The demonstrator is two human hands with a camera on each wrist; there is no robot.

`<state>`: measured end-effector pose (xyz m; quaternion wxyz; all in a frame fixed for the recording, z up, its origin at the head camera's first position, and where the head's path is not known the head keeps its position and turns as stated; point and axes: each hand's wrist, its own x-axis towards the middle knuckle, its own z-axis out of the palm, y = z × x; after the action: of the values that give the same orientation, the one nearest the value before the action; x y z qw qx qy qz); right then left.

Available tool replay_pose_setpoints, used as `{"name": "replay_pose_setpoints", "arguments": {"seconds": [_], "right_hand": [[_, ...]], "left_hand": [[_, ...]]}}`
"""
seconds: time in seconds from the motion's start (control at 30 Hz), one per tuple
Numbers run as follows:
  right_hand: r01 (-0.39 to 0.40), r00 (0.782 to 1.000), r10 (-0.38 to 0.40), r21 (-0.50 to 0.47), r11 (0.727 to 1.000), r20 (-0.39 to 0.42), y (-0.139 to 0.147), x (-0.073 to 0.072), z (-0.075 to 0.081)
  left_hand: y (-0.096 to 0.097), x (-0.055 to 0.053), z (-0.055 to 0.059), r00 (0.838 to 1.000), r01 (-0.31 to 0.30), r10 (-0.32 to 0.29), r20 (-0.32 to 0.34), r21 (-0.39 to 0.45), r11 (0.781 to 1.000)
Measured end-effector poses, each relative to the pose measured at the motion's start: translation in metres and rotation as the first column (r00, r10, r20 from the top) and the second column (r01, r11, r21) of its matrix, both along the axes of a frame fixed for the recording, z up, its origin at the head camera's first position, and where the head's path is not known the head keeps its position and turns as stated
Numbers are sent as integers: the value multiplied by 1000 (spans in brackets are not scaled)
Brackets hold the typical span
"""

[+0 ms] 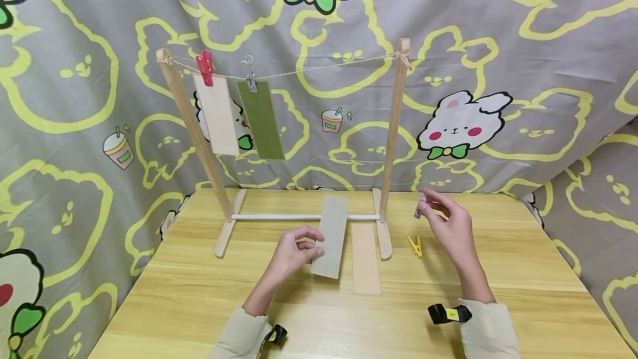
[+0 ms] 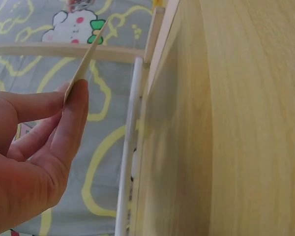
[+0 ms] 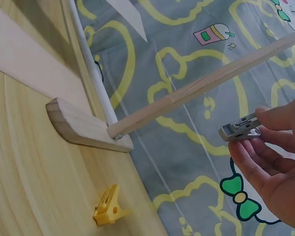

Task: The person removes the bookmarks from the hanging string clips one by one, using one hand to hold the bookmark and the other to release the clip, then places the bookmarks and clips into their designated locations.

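Note:
My left hand point(image 1: 294, 249) pinches a grey-green rectangular card point(image 1: 331, 240) by its left edge, raised over the table; the left wrist view shows the card point(image 2: 91, 51) nearly edge-on between thumb and fingers. A grey clothespin point(image 3: 238, 129) is pinched in my right hand point(image 1: 451, 225), held up right of the rack. Below that hand a yellow clothespin point(image 1: 415, 246) lies on the table. Beside the grey-green card, a peach card point(image 1: 366, 262) lies flat. On the string hang a cream card point(image 1: 217, 118) under a red clothespin point(image 1: 204, 68) and a green card point(image 1: 262, 123) under a grey hooked clip point(image 1: 251, 77).
The wooden rack has a left post point(image 1: 196, 134), a right post point(image 1: 394, 132) and a white bottom rod point(image 1: 279, 216). A string point(image 1: 324, 69) sags between the post tops. Behind the table point(image 1: 189, 292) hangs a patterned grey curtain point(image 1: 359, 154).

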<state>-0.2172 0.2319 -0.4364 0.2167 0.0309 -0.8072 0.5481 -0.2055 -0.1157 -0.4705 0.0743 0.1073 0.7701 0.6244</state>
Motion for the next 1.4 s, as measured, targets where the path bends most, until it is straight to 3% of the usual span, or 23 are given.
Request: {"name": "replay_pose_setpoints", "arguments": {"seconds": [0.27,0.53,0.8,1.1,1.4], "right_hand": [[10,999,-18,169,985,48,8,-3,-17],[-2,997,-16,240,971,71,13,-6,-24],[1,996,-22,261,965,81,16,-9,-29],[5,992,-38,271,963,117,24,-7,-34],[1,985,-54,307,952,162,32,-5,-38]], "left_hand": [[-1,2,-3,998,54,-53,36,-13,998],[1,2,-5,995,76,-75,67,-18,997],[2,2,-5,994,91,-89,60,-30,995],[4,9,-15,993,73,-71,96,-16,997],[7,12,-15,994,41,-37,106,-30,999]]}}
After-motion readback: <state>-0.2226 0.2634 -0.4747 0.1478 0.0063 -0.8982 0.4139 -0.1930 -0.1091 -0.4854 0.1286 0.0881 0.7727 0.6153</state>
